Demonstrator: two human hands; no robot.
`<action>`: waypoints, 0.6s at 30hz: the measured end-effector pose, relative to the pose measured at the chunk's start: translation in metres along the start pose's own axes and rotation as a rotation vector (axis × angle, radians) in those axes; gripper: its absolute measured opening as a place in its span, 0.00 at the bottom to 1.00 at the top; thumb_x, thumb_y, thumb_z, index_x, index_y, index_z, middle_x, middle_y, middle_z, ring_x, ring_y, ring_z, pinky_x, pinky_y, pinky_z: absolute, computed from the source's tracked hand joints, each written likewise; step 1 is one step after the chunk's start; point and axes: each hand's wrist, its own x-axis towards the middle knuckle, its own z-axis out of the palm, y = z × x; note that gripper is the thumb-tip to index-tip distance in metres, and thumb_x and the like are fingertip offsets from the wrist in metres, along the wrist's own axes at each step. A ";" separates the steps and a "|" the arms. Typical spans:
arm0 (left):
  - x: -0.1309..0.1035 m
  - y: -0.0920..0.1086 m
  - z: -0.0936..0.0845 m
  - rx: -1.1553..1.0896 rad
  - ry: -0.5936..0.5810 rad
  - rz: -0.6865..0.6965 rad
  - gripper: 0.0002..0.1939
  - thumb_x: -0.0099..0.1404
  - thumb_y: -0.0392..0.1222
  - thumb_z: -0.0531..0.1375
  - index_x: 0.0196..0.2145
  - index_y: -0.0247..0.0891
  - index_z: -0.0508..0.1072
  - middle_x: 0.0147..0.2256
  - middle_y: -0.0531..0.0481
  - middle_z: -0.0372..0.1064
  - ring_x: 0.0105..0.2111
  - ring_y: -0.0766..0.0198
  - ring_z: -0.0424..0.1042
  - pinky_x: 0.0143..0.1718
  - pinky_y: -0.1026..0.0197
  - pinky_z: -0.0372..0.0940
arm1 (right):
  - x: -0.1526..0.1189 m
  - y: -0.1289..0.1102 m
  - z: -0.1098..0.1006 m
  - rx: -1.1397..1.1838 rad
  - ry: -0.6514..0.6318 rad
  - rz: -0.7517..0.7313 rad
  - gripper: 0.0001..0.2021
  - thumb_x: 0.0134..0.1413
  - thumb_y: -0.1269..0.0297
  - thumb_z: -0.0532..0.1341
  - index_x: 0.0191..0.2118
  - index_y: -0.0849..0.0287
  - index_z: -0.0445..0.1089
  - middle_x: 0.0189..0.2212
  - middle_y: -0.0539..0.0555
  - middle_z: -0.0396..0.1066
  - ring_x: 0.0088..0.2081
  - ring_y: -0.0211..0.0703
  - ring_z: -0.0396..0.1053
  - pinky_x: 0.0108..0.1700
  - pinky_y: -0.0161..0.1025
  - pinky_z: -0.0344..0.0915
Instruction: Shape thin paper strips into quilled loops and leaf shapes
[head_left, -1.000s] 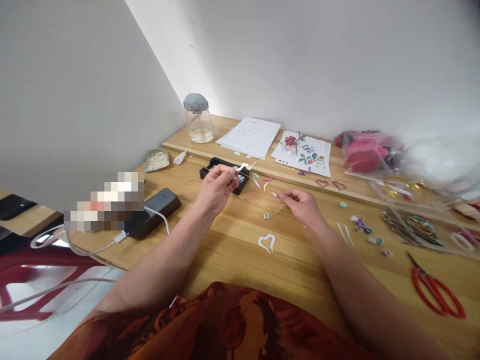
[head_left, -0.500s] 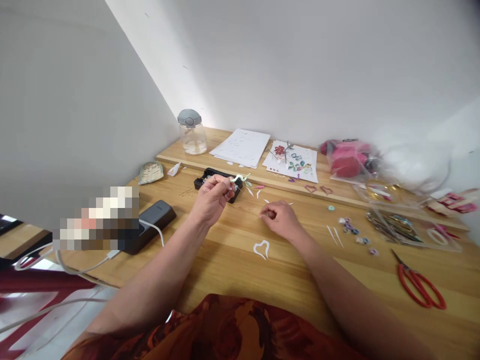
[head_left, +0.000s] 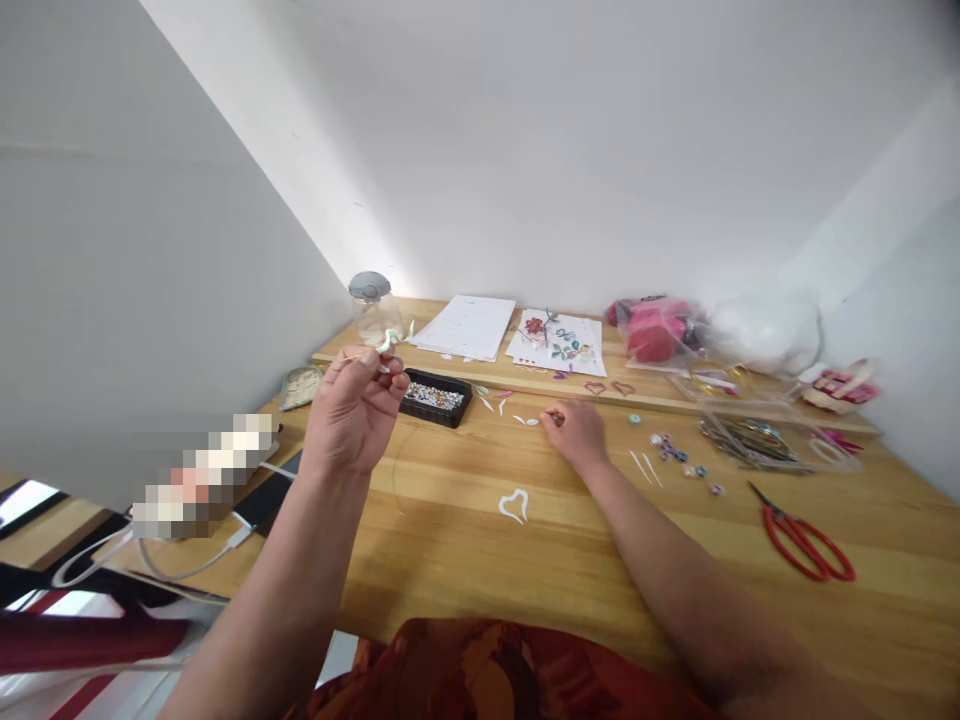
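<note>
My left hand (head_left: pixel 352 405) is raised above the table, its fingers pinching a pale green wavy strip (head_left: pixel 391 340). A thin thread (head_left: pixel 395 465) curves down over the wood below that hand. Just behind the left hand is a black tray (head_left: pixel 435 398) full of small white and coloured beads. My right hand (head_left: pixel 577 435) rests on the table with its fingers curled together; what they hold, if anything, is hidden. Small white leaf-shaped pieces (head_left: pixel 532 421) lie beside its fingertips. A white heart-shaped outline (head_left: pixel 514 507) lies between my forearms.
Red-handled scissors (head_left: pixel 799 540), an open plastic box (head_left: pixel 765 445) of tools and several beads (head_left: pixel 667 448) are on the right. White sheets (head_left: pixel 465 328), a jar (head_left: pixel 375 312) and a pink-filled bag (head_left: pixel 656 330) stand along the raised back ledge. A cable (head_left: pixel 187 575) runs at left.
My left hand has lifted and moved left with the green strip, uncovering the bead tray. My right hand has moved slightly forward to the small white pieces. The view has shifted.
</note>
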 end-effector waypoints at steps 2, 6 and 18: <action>-0.001 0.002 0.001 0.038 0.004 0.040 0.12 0.52 0.37 0.69 0.24 0.37 0.67 0.28 0.53 0.67 0.29 0.72 0.67 0.30 0.70 0.64 | 0.002 0.005 -0.005 -0.038 -0.006 0.029 0.12 0.57 0.58 0.57 0.34 0.55 0.77 0.36 0.57 0.75 0.41 0.49 0.67 0.42 0.40 0.57; -0.008 -0.009 0.001 0.120 -0.010 -0.009 0.12 0.52 0.40 0.69 0.25 0.36 0.68 0.27 0.53 0.68 0.29 0.71 0.67 0.31 0.68 0.63 | 0.004 0.017 -0.022 -0.041 -0.166 0.099 0.14 0.55 0.53 0.58 0.36 0.54 0.77 0.36 0.56 0.76 0.39 0.50 0.70 0.37 0.41 0.58; -0.019 -0.047 0.006 0.250 -0.160 -0.093 0.10 0.55 0.40 0.67 0.27 0.35 0.69 0.30 0.51 0.71 0.29 0.72 0.65 0.32 0.66 0.59 | -0.012 -0.069 -0.121 1.115 -0.280 0.033 0.22 0.48 0.64 0.64 0.52 0.52 0.67 0.54 0.59 0.67 0.52 0.51 0.70 0.37 0.41 0.68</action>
